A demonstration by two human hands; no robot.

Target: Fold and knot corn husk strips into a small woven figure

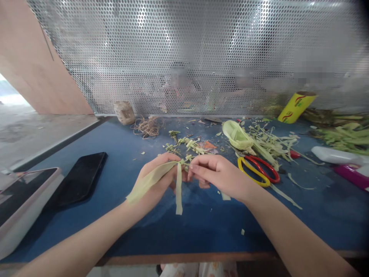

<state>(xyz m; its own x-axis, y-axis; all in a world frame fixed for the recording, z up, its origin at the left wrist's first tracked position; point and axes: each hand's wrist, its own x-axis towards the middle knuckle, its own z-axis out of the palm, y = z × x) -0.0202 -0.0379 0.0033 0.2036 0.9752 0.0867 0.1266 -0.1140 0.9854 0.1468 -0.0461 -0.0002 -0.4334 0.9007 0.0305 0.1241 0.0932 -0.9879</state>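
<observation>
Over the middle of the blue table, my left hand [158, 175] pinches a pale green leaf strip [155, 179]; its wide end lies back over the hand toward the wrist. A narrower end of strip [179, 192] hangs straight down from the fingertips. My right hand [216, 173] is closed beside it, its thumb and fingers pinching a thin green part at the same spot. The fingertips partly hide where the strips meet. Just beyond the hands lie small knotted leaf pieces [191, 145]. Scissors [258, 170] with red and yellow handles rest right of my right hand.
At left are a black phone [83, 179] and a pale-edged device [27, 204]. Toward the back lie a twine bundle [148, 127], a pale roll [124, 112], a green husk [236, 135], shredded strips [272, 142] and a yellow tube [296, 107]. A perforated metal panel [201, 50] stands behind.
</observation>
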